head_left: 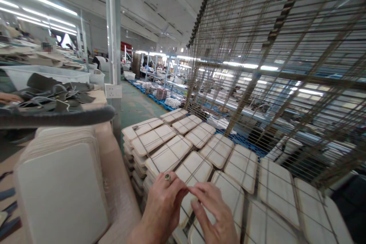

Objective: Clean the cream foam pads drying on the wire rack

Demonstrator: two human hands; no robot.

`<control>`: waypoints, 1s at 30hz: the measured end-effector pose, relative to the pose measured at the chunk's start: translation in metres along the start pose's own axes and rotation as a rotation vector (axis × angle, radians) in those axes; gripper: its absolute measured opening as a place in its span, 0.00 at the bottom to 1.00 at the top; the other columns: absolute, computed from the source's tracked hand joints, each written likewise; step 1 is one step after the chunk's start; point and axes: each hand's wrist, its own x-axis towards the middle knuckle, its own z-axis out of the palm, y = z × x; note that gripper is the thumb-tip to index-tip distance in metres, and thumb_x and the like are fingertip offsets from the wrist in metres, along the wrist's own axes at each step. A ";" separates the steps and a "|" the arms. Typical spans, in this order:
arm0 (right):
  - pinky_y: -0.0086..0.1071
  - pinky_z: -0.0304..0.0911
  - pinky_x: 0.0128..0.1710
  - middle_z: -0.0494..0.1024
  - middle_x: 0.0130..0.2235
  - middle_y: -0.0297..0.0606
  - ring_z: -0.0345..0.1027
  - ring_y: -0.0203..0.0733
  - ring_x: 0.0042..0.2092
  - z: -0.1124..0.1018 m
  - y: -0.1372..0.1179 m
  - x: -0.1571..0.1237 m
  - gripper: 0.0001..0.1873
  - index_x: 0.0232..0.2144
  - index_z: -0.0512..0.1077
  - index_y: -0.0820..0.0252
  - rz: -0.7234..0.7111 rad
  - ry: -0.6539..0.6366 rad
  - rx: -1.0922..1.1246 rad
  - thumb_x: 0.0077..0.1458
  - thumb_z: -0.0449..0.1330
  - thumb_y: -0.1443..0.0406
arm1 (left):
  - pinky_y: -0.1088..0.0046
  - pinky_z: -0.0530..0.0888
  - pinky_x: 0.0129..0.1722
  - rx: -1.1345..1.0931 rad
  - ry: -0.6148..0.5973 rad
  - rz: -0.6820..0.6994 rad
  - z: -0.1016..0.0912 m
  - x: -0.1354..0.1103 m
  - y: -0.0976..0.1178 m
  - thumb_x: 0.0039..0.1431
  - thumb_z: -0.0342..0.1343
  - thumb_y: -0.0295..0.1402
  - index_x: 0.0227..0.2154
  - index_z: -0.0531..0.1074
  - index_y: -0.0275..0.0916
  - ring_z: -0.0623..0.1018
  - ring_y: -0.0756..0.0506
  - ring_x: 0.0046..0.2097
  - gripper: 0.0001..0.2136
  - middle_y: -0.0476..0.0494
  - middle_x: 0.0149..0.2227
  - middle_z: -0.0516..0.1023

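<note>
At the near left, a tall stack of white rounded panels (61, 187) sits on a worktable (120, 194), and behind it a heap of dark cut pieces (54, 95) lies beside a white bin (42, 74). Farther back a grey pillar (113, 26) carries a wall socket (113, 90). Low in the middle, the left hand (162, 206), with a green ring (167, 177) on one finger, curls its fingers (178, 187) in a pinch that meets the right hand just above a white panel (191, 175) lying on the wire shelf (257, 183). Whether the fingertips grip a wire or the panel's edge cannot be told. The right hand (214, 213) bends its fingers (200, 190) toward the same spot, resting over the near panels. Rows of like panels (217, 148) cover the shelf out to the right, and a wire rack (280, 57) rises tilted above them.
</note>
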 end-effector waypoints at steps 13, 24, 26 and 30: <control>0.30 0.59 0.48 0.71 0.43 0.34 0.63 0.37 0.46 0.006 -0.004 -0.007 0.20 0.43 0.72 0.48 0.713 0.363 0.750 0.46 0.64 0.54 | 0.76 0.59 0.29 -1.467 -0.031 -0.685 0.004 -0.003 0.020 0.48 0.59 0.35 0.19 0.68 0.35 0.61 0.53 0.25 0.10 0.51 0.19 0.63; 0.35 0.67 0.47 0.71 0.45 0.41 0.58 0.44 0.55 0.005 0.003 0.002 0.17 0.48 0.66 0.56 -0.206 0.141 -0.215 0.55 0.56 0.70 | 0.74 0.59 0.34 -1.213 -0.196 -0.664 0.006 -0.013 0.014 0.53 0.55 0.41 0.29 0.76 0.36 0.62 0.51 0.31 0.13 0.48 0.27 0.67; 0.40 0.68 0.46 0.65 0.53 0.44 0.56 0.48 0.57 0.003 0.000 0.004 0.16 0.48 0.67 0.55 -0.181 0.098 -0.247 0.56 0.55 0.68 | 0.75 0.58 0.33 -1.189 -0.231 -0.639 0.002 -0.013 0.012 0.53 0.55 0.42 0.26 0.75 0.36 0.60 0.52 0.29 0.13 0.49 0.25 0.64; 0.43 0.68 0.46 0.64 0.55 0.40 0.56 0.49 0.57 -0.002 -0.009 0.008 0.08 0.39 0.72 0.51 -0.144 0.015 -0.230 0.57 0.54 0.62 | 0.77 0.55 0.28 -1.226 -0.237 -0.729 -0.008 -0.013 0.016 0.45 0.61 0.44 0.25 0.76 0.35 0.57 0.54 0.27 0.15 0.50 0.23 0.63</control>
